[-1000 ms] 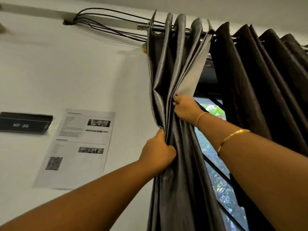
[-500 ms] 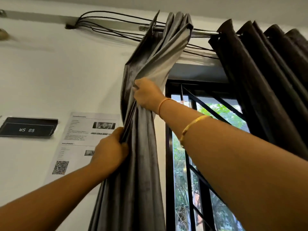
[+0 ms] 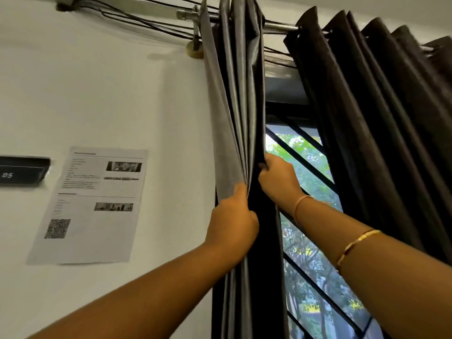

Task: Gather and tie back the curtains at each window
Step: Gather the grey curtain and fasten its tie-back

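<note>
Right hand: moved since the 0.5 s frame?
Yes. The right hand has dropped: it was above the top edge of the wall notice, and is now below it, gripping the gathered curtain.

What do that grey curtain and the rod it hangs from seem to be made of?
The grey curtain looks like woven fabric, perhaps a satin-like polyester: soft sheen, with light streaks down its folds. The rod seems metal, brushed silver, with a dull gleam.

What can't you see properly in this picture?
Head view:
- The printed sheet: writing too small and blurred to read.
- The black sign: cut off by the left edge; only "05" shows.
- The left hand: fingertips buried in the grey curtain's folds.
- Curtain's bottom: cut off by the lower edge.
</note>
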### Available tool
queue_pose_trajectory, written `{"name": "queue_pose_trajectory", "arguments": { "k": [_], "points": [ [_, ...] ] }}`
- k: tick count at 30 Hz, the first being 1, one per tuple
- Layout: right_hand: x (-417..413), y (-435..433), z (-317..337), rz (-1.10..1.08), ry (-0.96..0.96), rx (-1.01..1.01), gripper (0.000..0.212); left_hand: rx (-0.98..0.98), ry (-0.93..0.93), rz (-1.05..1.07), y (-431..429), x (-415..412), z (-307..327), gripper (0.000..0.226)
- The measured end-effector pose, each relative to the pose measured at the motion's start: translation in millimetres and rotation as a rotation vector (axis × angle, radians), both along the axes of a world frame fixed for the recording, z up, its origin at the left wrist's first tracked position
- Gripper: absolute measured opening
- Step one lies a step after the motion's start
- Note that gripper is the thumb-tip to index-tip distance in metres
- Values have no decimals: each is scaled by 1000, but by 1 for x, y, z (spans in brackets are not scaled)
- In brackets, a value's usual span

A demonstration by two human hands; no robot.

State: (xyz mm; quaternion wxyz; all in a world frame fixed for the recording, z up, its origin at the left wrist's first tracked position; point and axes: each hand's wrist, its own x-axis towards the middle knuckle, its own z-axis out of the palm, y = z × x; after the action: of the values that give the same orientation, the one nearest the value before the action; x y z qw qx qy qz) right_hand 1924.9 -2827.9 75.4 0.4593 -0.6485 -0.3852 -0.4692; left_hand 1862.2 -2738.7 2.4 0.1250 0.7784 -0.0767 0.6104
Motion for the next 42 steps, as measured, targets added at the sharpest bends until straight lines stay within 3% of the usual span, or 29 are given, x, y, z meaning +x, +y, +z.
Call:
{"name": "queue_pose_trajectory", "arguments": {
  "k": [4,7,11,16,24,28,31,35,42],
  "points": [
    [7,-4,-12,45,79,-45,16,-21,19,0,-3,5,-7,12],
    [6,2,-25,57,139,-50,34,-57,57,11,3,8,-15,11],
    [5,9,-46,80,232,-123,11,-118,155,-32,14,9,-35,4],
    [4,9,-79,218,429,-173,26,-171,232,-71,25,8,-69,10],
    [5,5,-142,159,424,-232,17,-175,260,-91,26,14,-117,19],
    [12,4,-188,154,407,-253,33,-185,290,-96,21,15,-153,35],
    [12,2,-218,125,333,-270,51,-187,314,-102,19,18,-175,32],
    [10,0,-264,133,355,-312,54,-232,366,-116,19,18,-215,39],
    [-3,3,-317,256,504,-157,62,-284,444,-112,21,17,-284,4]
  ]
}}
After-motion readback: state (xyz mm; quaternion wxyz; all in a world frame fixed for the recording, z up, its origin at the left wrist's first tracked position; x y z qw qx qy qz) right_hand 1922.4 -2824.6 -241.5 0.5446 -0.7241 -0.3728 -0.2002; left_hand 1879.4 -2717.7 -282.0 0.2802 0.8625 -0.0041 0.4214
